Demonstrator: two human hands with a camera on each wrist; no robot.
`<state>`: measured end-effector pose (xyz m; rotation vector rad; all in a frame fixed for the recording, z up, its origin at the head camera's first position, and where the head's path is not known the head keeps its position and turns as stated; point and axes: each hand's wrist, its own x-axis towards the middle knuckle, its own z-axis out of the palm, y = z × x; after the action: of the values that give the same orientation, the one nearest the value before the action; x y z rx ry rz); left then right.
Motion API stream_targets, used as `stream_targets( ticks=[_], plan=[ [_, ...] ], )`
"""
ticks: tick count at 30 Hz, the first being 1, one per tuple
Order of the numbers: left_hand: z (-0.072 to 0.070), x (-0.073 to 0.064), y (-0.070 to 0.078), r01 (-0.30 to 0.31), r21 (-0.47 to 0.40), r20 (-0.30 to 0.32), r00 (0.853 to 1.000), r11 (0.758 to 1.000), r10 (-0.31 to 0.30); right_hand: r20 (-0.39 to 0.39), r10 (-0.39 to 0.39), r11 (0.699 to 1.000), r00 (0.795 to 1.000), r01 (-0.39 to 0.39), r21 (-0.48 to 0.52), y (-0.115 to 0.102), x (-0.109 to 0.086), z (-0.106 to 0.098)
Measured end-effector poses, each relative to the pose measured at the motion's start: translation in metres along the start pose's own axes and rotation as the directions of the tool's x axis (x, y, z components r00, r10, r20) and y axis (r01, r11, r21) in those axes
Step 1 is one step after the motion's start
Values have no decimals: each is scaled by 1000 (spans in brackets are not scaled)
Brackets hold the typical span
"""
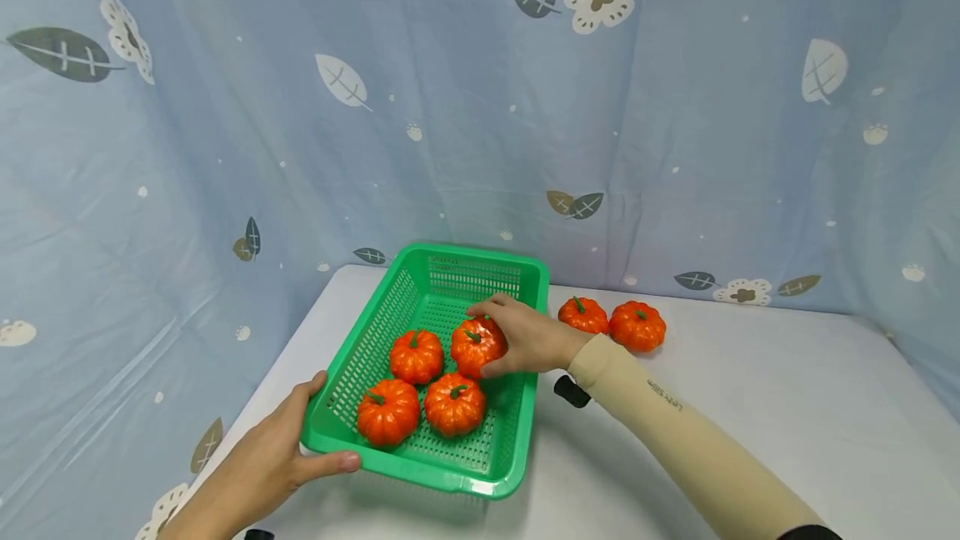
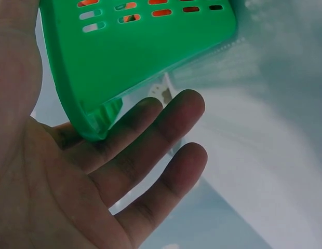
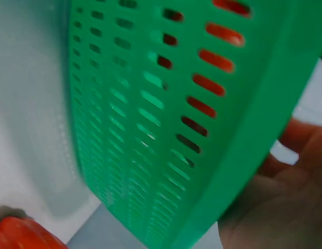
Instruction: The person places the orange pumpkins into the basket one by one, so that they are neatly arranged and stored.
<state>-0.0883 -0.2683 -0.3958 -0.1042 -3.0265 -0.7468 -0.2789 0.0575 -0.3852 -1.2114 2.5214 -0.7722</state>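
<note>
A green plastic basket [image 1: 432,461] with slotted walls stands on the white table, several small orange pumpkins with green stems inside. My left hand [image 1: 272,450] grips its near left corner, thumb along the front rim. In the left wrist view, the other fingers [image 2: 176,119] of that hand spread loosely below the corner. My right hand [image 1: 528,336] reaches over the right rim and grips a pumpkin [image 1: 474,346] between thumb and fingers. Beside it in the basket lie another pumpkin [image 1: 416,357], a front left pumpkin [image 1: 387,413] and a front right pumpkin [image 1: 455,405].
Outside the basket, to its right, two more pumpkins lie side by side: a left one [image 1: 583,315], partly behind the right forearm, and a right one [image 1: 638,327]. A blue patterned curtain [image 1: 465,107] hangs behind the white table [image 1: 757,407] and along its left side.
</note>
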Motion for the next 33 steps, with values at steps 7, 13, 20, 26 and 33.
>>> stream_targets(
  ticks=[7,13,20,26,33],
  plan=[
    [0,3,0,7,-15,12,1000,1000,-7,104,8,999,995,-4,-41,0,4,-3],
    [1,2,-1,-2,-16,6,1000,1000,2,135,15,998,991,-8,-55,-1,8,-2],
    [1,2,-1,-5,-17,5,1000,1000,5,146,39,996,989,-27,-82,-1,13,3],
    [2,2,-2,-8,-15,-3,1000,1000,8,151,57,993,987,-41,-109,-4,15,6],
    [2,2,-2,-20,-15,-9,1000,1000,20,179,74,984,981,-43,-172,-5,19,12]
  ],
)
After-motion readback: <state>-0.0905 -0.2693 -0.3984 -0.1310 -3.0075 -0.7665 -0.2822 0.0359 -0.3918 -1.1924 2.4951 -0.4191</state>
